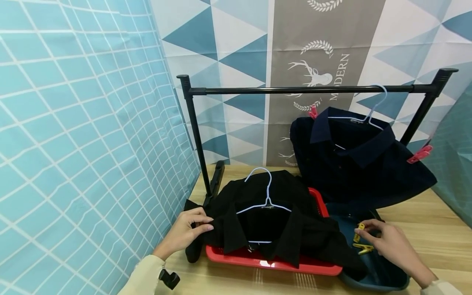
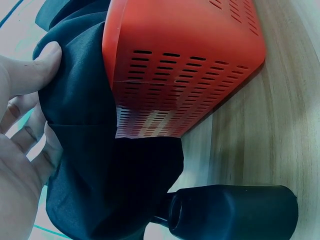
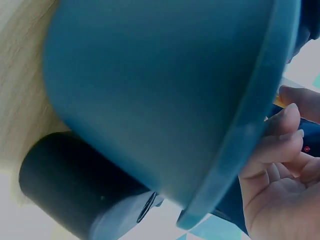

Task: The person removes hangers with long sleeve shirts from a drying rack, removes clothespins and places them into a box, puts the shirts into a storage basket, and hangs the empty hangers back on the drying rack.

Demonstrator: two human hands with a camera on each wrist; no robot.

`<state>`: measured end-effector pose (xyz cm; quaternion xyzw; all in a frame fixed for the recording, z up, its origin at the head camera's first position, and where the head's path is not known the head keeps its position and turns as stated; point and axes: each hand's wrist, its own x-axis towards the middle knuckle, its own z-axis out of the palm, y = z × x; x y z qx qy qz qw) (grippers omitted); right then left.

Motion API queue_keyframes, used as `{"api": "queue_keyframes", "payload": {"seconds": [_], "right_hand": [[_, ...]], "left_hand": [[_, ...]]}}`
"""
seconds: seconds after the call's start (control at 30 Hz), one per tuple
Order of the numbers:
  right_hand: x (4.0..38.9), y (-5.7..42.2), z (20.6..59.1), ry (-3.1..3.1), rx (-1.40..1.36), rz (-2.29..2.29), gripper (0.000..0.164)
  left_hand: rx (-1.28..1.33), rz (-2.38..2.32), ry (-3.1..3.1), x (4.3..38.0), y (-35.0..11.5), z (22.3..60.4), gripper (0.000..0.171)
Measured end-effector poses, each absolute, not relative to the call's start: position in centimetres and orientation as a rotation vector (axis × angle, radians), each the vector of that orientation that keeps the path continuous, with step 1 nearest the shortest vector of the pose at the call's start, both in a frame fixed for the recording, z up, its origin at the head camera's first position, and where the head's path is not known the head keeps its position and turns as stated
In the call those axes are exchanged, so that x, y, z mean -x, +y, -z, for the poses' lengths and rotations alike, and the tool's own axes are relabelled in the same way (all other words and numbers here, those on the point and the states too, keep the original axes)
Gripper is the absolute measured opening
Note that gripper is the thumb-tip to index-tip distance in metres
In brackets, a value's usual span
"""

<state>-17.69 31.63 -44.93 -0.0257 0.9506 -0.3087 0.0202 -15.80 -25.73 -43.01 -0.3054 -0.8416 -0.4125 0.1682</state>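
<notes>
A black collared shirt lies over a red slotted basket, a pale lavender hanger inside its collar with the hook up. My left hand pinches the shirt's left end between thumb and fingers; the left wrist view shows black cloth in that grip, hanging beside the basket. Over the blue basin, my right hand pinches a yellow clothespin. A second yellow clothespin shows just below it. The basin wall hides part of the right hand's work in the right wrist view.
A black garment rack spans the table behind the basket. From its right side hangs a dark navy shirt on a hanger, with a red clothespin at one shoulder and another red clothespin at the other. A gridded blue curtain borders the left.
</notes>
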Motion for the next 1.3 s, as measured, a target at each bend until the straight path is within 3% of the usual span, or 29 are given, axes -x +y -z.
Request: {"api": "queue_keyframes", "payload": {"seconds": [0.37,0.57,0.87,1.3], "right_hand": [[17.9,32.4,45.4,2.977,0.114,0.86,0.06],[18.1,32.8,46.0,2.968,0.121,0.804,0.057],[18.0,32.8,46.6,3.046,0.203,0.734,0.04],[18.0,33.0,47.2,3.03,0.163,0.715,0.04]], "left_hand": [[0.877,1.201,-2.382,14.4,-24.7,40.8,0.016],[0.843,1.19,-2.411,15.2,-25.4,42.4,0.017],[0.86,1.191,-2.416,16.0,-26.2,43.6,0.017],[0.849,1.208,-2.412,14.3,-24.6,40.5,0.015]]}}
